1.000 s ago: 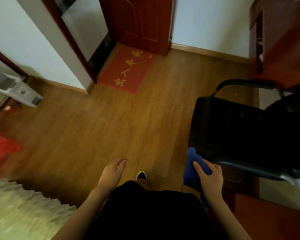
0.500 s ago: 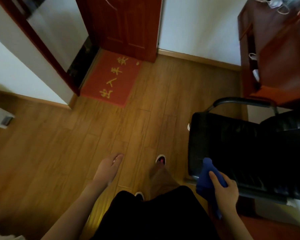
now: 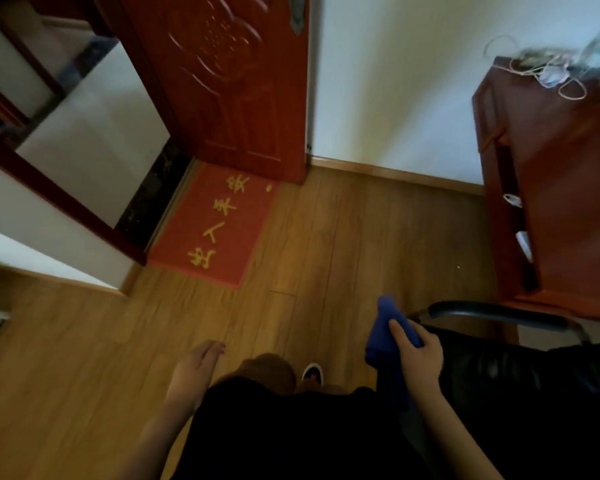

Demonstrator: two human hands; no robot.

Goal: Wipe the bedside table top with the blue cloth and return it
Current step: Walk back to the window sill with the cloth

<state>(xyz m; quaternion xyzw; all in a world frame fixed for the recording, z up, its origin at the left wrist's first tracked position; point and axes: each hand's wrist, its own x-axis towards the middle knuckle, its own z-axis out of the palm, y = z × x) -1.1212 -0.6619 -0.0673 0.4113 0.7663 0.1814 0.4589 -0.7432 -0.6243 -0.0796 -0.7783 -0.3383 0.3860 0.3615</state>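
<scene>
Wooden floorboards (image 3: pixel 309 258) fill the middle of the frame, with a red doormat (image 3: pixel 219 223) and a carved red door (image 3: pixel 222 81) at the upper centre and a dark wooden cabinet (image 3: pixel 551 188) along the right edge, a tangle of white cables (image 3: pixel 541 69) on its top. A second ago the view looked further down and left, onto pale bedding at the lower left; now it has lifted and swung right, so the cabinet top has come into sight and the black chair (image 3: pixel 520 375) has slid to the lower right corner. The right hand (image 3: pixel 420 355) stays wrapped around the blue cloth (image 3: pixel 383 337), fingers closed over its bunched middle while one end pokes up and the rest hangs below, beside the chair's armrest (image 3: pixel 492 315). The left hand (image 3: pixel 194 367) swings loose and empty, fingers relaxed apart, at the lower centre. My guess is the person is walking with the cloth, either toward the table or to put it back; which one I cannot tell, as no wiping is under way.
</scene>
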